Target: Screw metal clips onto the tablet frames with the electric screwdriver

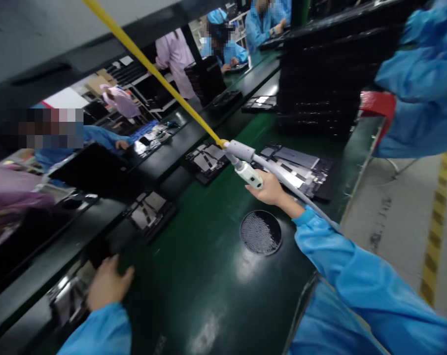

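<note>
My right hand (269, 188) is closed around a white electric screwdriver (250, 176), which hangs at a slant from a yellow cord (160, 76). A grey cable (282, 173) runs beside it along my forearm. Beyond this hand lies an opened flat electronic device (300, 160) with its inner parts showing. My left hand (109, 285), slightly blurred, is at the lower left with thumb and fingers apart. It is beside another opened device (70, 298) and partly overlaps it; whether they touch I cannot tell. A round black dish (276, 223) with many tiny pieces lies near my right forearm.
More opened devices (149, 213) (206, 160) lie along the left of the green bench (193, 246). A tall black stack (319, 74) stands at the far right, near a red chair (378, 106). People in blue and pink workwear are across the bench; a blue-clothed person (426, 84) is at right.
</note>
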The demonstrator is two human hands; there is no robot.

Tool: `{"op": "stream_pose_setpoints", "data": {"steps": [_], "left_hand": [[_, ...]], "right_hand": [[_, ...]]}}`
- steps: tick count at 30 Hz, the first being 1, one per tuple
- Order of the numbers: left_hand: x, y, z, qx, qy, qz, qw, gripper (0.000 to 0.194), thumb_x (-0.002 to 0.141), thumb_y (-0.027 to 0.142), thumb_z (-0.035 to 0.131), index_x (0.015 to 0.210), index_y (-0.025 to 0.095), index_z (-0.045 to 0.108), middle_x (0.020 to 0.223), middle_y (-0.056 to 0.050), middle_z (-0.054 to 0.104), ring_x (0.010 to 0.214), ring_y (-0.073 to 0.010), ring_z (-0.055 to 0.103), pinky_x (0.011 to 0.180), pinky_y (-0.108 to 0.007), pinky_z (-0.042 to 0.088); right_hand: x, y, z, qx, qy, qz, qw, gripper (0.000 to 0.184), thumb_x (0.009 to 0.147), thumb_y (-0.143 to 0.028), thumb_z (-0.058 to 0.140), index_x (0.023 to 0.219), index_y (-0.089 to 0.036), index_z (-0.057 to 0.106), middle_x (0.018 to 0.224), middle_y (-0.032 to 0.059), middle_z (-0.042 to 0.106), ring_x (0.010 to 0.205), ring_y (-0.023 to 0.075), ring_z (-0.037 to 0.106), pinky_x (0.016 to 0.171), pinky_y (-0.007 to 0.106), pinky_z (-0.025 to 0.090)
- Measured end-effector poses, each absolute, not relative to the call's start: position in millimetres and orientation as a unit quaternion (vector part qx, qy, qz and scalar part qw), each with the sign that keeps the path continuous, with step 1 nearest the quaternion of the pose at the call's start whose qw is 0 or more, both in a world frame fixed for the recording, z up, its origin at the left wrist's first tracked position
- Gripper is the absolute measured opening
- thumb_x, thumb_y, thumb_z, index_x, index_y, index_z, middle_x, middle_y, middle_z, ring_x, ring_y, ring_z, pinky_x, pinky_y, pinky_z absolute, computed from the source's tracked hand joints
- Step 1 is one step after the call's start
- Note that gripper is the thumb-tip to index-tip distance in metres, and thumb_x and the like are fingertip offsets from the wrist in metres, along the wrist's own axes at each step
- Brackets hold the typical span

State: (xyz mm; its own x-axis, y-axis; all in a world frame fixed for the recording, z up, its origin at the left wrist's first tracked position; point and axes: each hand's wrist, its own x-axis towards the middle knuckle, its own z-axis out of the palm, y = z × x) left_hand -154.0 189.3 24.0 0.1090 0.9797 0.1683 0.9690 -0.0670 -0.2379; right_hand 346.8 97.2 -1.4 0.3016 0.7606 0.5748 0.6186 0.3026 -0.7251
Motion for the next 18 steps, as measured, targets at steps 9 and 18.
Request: {"op": "stream_pose_setpoints", "data": {"steps": [9,18], "left_hand": [[-53.8,245.2,36.6,-0.780,-0.609,0.087,0.114,0.061,0.067,0.013,0.057,0.128,0.006,0.052,0.118,-0.021,0.065,0.108,-0.0314,0.065,0.086,-0.038,0.053],[-51.4,211.4,51.1,-0.732,-0.650,-0.005,0.204,0.031,0.079,0.027,0.046,0.104,0.015,0.061,0.083,-0.013,0.071,0.079,-0.0346,0.070,0.058,-0.040,0.052]], "right_hand": [[340.5,99.0,-2.3,-0.596,-0.572,0.094,0.556,0.033,0.076,-0.021,0.059,0.108,-0.019,0.061,0.088,0.0056,0.074,0.072,0.0215,0.069,0.068,0.031,0.053],[340.1,98.4,0.4,-0.630,-0.582,0.110,0.503,0.031,0.077,-0.024,0.061,0.109,-0.021,0.062,0.084,0.0054,0.075,0.072,0.0227,0.070,0.067,0.031,0.052]]}}
